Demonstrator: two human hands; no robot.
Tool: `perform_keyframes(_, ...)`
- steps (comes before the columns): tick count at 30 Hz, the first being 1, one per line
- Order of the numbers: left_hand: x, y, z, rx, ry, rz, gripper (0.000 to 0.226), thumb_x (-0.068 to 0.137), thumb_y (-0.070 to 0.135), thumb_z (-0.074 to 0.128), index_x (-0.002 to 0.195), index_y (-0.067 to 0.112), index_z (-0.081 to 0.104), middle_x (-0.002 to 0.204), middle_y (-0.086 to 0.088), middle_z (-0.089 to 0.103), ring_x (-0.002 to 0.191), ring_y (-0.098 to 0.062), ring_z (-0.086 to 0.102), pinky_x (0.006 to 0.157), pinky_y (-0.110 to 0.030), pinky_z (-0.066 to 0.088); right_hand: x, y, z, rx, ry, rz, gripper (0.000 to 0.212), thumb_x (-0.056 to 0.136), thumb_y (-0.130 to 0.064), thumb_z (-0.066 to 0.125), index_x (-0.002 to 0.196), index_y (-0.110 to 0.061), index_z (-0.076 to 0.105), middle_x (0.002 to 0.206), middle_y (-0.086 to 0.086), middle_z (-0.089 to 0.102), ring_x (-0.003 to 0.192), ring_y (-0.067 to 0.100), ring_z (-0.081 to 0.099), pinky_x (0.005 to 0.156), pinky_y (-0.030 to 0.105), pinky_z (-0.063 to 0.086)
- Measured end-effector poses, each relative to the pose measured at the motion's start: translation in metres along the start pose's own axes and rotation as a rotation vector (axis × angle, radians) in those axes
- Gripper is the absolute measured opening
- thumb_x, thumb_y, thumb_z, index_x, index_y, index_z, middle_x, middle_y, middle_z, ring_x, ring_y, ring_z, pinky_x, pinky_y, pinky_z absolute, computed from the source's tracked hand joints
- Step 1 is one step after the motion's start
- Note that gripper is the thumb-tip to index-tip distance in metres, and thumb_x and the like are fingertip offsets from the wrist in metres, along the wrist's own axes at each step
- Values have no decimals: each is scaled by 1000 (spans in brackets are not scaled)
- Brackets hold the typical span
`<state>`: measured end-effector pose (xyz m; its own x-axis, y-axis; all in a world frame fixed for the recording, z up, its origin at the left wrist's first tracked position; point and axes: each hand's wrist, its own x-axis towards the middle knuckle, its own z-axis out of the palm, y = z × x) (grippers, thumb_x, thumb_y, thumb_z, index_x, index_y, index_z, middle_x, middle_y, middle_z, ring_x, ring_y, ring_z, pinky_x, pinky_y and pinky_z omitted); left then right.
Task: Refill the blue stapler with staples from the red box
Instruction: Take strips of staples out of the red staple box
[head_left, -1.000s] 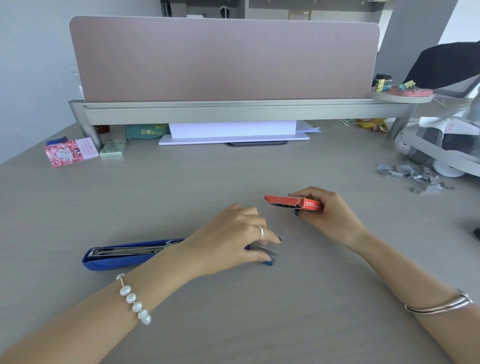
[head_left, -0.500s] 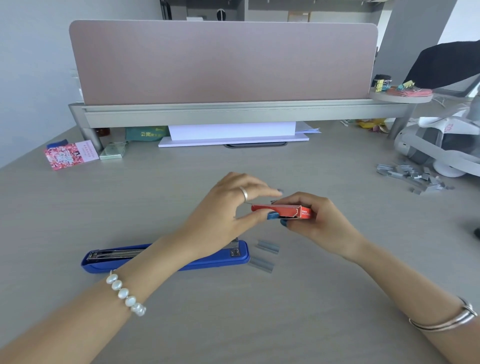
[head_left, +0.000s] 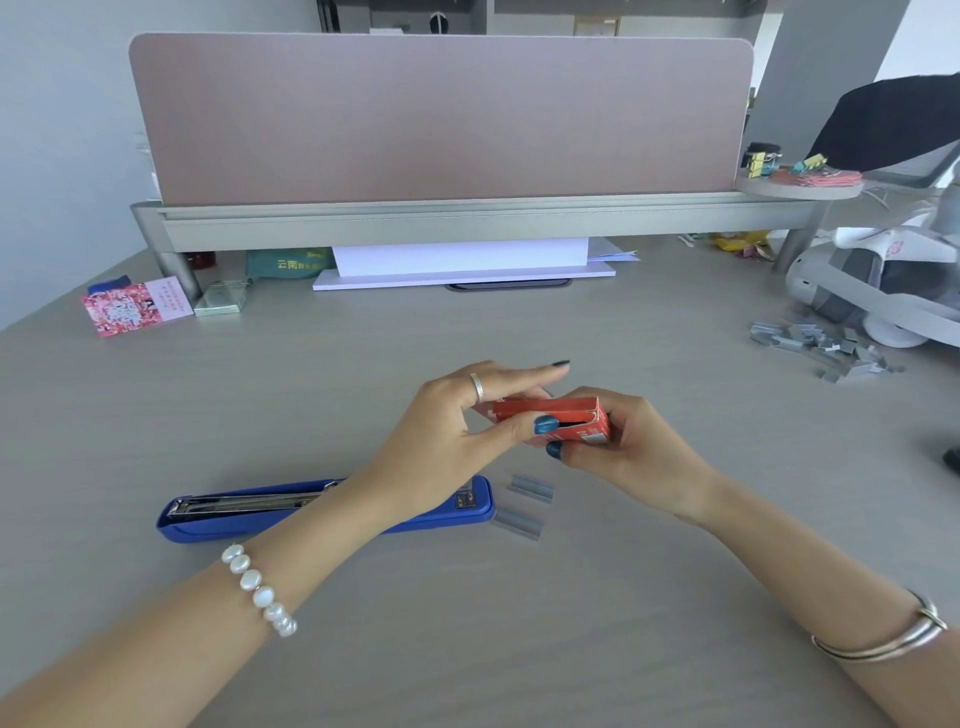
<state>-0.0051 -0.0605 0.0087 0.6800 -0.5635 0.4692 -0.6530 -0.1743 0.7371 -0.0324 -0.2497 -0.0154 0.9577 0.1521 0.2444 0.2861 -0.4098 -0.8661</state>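
Note:
The small red staple box (head_left: 558, 410) is held above the desk between both hands. My right hand (head_left: 636, 447) grips its right end. My left hand (head_left: 457, 431) pinches its left end, thumb on the front and fingers over the top. The blue stapler (head_left: 291, 512) lies flat on the desk below my left wrist, opened out with its metal staple channel showing. Two short strips of staples (head_left: 530, 488) (head_left: 517, 524) lie on the desk just right of the stapler's end.
A heap of loose staple strips (head_left: 821, 348) lies at the right. A pink divider panel (head_left: 441, 114) on a grey riser crosses the back. A pink card pack (head_left: 132, 306) and a glass block (head_left: 223, 301) sit at the back left. A chair (head_left: 883, 280) stands at the right.
My left hand left the staple strips by the stapler and rose to the red box. The box moved left and slightly toward me, and both hands now hold it.

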Motion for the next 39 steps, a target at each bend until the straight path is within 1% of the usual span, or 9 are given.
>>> perform_keyframes(4,-1,2,2,70,-19,93,32,85,8,63,111,26,66,105,8,61,98,-9,57,82,-15,44,0,0,1,-9,-3,5,20,75,0,66,83,-18,65,78,7,66,72,12,58,68,28,46)
perform_keyframes(7,-2,1,2,142,-13,161,23,87,10,59,104,21,70,103,10,62,98,-13,58,84,-18,45,-1,-1,1,6,10,11,25,75,1,66,77,-25,65,72,-9,64,68,7,57,65,20,44)
perform_keyframes(13,-2,-11,5,444,4,336,31,89,22,52,119,24,60,114,-1,62,103,-15,52,91,-26,42,-1,-3,3,51,9,27,23,78,5,62,96,-9,66,95,14,72,83,14,64,78,29,52)
perform_keyframes(16,-3,-16,7,508,-19,386,33,90,23,52,123,27,56,118,0,59,105,-17,46,92,-28,40,-2,-2,2,51,29,18,23,76,6,62,93,-9,67,88,7,70,77,8,62,71,21,49)
perform_keyframes(22,-6,-15,3,428,-68,292,36,92,26,49,127,31,52,134,6,46,123,-11,37,108,-31,28,3,2,-11,-48,114,3,33,75,7,63,98,-17,68,94,1,71,82,7,65,75,16,49)
perform_keyframes(26,-9,-12,-6,396,-17,244,31,91,25,51,121,29,58,129,8,53,120,-9,41,105,-32,32,6,14,-34,-220,206,39,37,71,4,69,100,-19,67,101,-1,70,89,7,64,82,19,48)
perform_keyframes(30,-18,-19,-19,523,-87,186,23,84,40,51,98,32,67,107,11,61,102,-6,44,96,-23,28,6,15,-51,-495,127,95,46,65,-4,78,107,-19,66,111,-8,63,100,7,59,84,1,38)
perform_keyframes(34,-29,-29,-20,577,-256,130,26,78,47,53,94,34,69,101,15,63,99,1,42,94,-13,20,3,11,-55,-519,12,204,56,58,-22,85,110,-25,63,117,-6,63,102,13,61,90,21,43)
perform_keyframes(39,-31,-30,-16,612,-299,109,26,78,41,60,99,32,69,102,15,64,99,2,39,92,-10,15,1,8,-58,-515,-101,308,79,41,-68,74,112,-35,60,121,-14,58,112,9,53,100,30,41)
